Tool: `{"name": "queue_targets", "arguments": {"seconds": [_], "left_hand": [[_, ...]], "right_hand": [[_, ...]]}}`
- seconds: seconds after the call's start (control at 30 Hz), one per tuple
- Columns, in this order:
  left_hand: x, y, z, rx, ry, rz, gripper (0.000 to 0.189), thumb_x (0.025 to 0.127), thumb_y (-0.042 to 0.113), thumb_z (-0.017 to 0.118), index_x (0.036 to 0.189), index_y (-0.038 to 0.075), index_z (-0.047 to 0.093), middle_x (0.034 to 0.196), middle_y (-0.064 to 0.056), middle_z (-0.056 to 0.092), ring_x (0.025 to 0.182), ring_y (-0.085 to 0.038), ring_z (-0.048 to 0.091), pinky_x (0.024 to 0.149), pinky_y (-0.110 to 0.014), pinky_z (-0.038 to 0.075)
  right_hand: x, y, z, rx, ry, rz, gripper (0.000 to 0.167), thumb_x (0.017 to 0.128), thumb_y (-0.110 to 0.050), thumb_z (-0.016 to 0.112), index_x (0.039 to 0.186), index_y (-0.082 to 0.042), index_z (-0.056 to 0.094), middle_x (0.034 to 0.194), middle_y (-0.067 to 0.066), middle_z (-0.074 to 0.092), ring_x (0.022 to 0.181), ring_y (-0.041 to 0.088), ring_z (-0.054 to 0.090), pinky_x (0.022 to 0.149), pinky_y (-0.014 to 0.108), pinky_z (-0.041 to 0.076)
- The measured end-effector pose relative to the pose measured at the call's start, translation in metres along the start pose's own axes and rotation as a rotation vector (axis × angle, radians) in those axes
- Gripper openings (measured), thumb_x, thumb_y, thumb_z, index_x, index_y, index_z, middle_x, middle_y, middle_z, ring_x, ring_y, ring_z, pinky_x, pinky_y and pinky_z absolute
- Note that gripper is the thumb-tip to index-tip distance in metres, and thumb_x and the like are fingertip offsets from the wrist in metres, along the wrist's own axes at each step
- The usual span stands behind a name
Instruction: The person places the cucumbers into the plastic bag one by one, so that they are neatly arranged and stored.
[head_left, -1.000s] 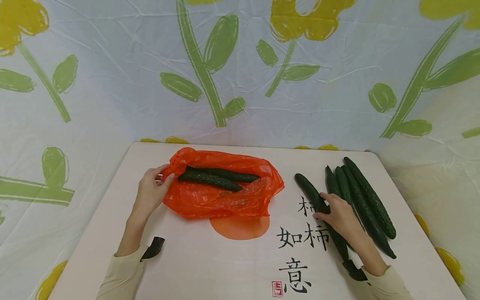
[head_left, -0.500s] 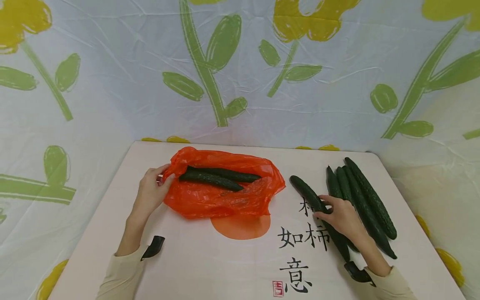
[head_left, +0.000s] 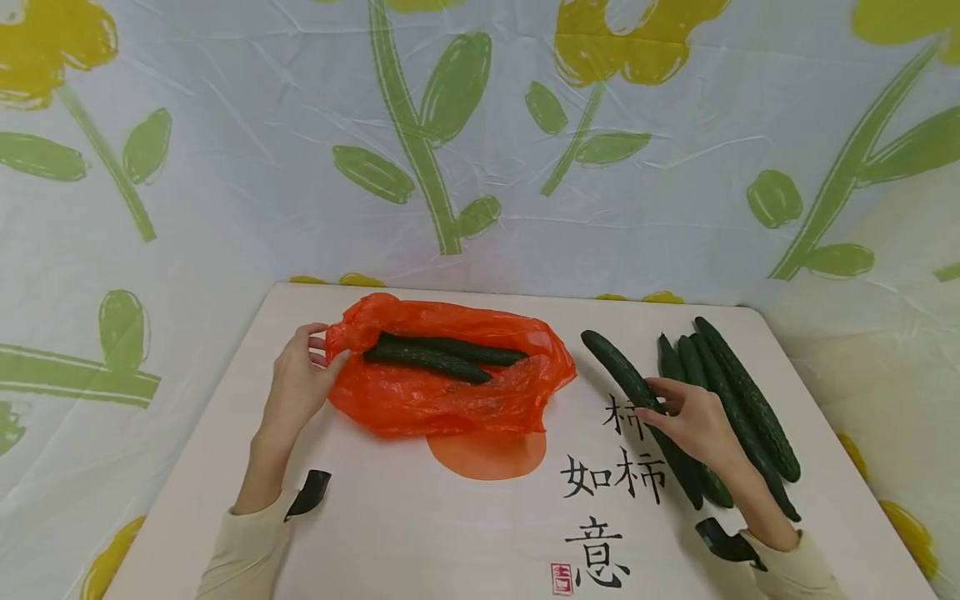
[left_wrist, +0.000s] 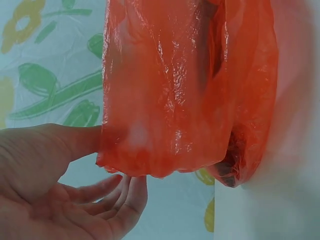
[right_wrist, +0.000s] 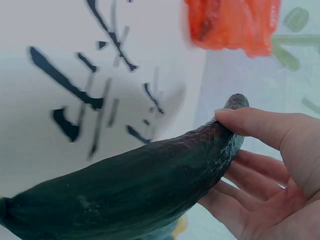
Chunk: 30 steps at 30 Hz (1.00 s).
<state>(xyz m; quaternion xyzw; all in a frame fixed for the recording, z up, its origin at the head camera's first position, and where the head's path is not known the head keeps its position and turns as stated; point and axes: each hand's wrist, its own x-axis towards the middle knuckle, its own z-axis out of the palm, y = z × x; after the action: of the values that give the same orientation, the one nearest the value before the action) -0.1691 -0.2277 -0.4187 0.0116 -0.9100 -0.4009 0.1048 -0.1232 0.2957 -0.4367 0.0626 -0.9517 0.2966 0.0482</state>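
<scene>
My left hand (head_left: pixel 294 387) pinches the left edge of a crinkled red plastic bag (head_left: pixel 442 410), thumb on one side and fingers on the other. In the left wrist view the bag's thin film (left_wrist: pixel 165 100) hangs between them. Two dark green cucumbers (head_left: pixel 427 360) lie in the mouth of the bag. My right hand (head_left: pixel 701 425) grips another cucumber (head_left: pixel 618 367) around its middle, its far end tilted up over the table. The right wrist view shows the thumb across this cucumber's dark skin (right_wrist: pixel 125 187), with the other fingers curled beneath it.
Several more cucumbers (head_left: pixel 746 404) lie side by side on the right of the table (head_left: pixel 390 525), partly behind my right hand. The tabletop bears black brushed characters (head_left: pixel 596 554) and an orange disc (head_left: pixel 487 457). A flower-printed sheet (head_left: pixel 285 167) hangs close behind and beside it.
The cucumber in my right hand has risen off the table, its far end swinging up and slightly left. My left hand keeps its place at the bag's edge, drawing it slightly outward.
</scene>
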Motion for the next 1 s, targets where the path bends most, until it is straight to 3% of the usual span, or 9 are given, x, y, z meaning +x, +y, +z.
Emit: {"name": "queue_targets", "arguments": {"seconds": [0.13, 0.33, 0.6, 1.0], "left_hand": [[-0.001, 0.001, -0.002, -0.001, -0.045, -0.039, 0.057, 0.099, 0.017, 0.069, 0.141, -0.010, 0.041, 0.118, -0.029, 0.059, 0.098, -0.039, 0.061, 0.084, -0.052, 0.057], [-0.004, 0.000, -0.006, 0.036, -0.108, -0.020, 0.049, 0.099, 0.021, 0.069, 0.132, -0.010, 0.050, 0.114, -0.027, 0.061, 0.095, -0.036, 0.060, 0.076, -0.040, 0.056], [-0.004, 0.001, -0.013, 0.060, -0.196, -0.003, 0.048, 0.098, 0.021, 0.071, 0.131, -0.009, 0.054, 0.112, -0.026, 0.063, 0.092, -0.035, 0.061, 0.069, -0.033, 0.053], [-0.005, 0.001, -0.014, 0.075, -0.271, -0.055, 0.051, 0.096, 0.023, 0.074, 0.130, -0.010, 0.054, 0.108, -0.027, 0.066, 0.090, -0.035, 0.066, 0.067, -0.037, 0.057]], "right_hand": [[0.002, -0.005, -0.006, 0.002, 0.007, -0.010, 0.054, 0.087, -0.013, 0.083, 0.133, 0.008, 0.062, 0.125, 0.032, 0.066, 0.105, 0.049, 0.069, 0.072, 0.050, 0.060], [0.006, -0.011, -0.011, -0.007, 0.063, -0.064, 0.053, 0.085, -0.011, 0.084, 0.132, 0.007, 0.064, 0.123, 0.029, 0.067, 0.102, 0.047, 0.070, 0.072, 0.051, 0.060], [0.010, -0.027, -0.016, -0.008, 0.101, -0.087, 0.051, 0.084, -0.013, 0.085, 0.130, 0.002, 0.067, 0.122, 0.025, 0.070, 0.099, 0.043, 0.071, 0.069, 0.024, 0.055], [0.025, -0.059, -0.015, 0.055, 0.074, -0.217, 0.047, 0.082, -0.004, 0.085, 0.126, 0.001, 0.070, 0.113, 0.022, 0.074, 0.091, 0.038, 0.075, 0.058, 0.024, 0.055]]}}
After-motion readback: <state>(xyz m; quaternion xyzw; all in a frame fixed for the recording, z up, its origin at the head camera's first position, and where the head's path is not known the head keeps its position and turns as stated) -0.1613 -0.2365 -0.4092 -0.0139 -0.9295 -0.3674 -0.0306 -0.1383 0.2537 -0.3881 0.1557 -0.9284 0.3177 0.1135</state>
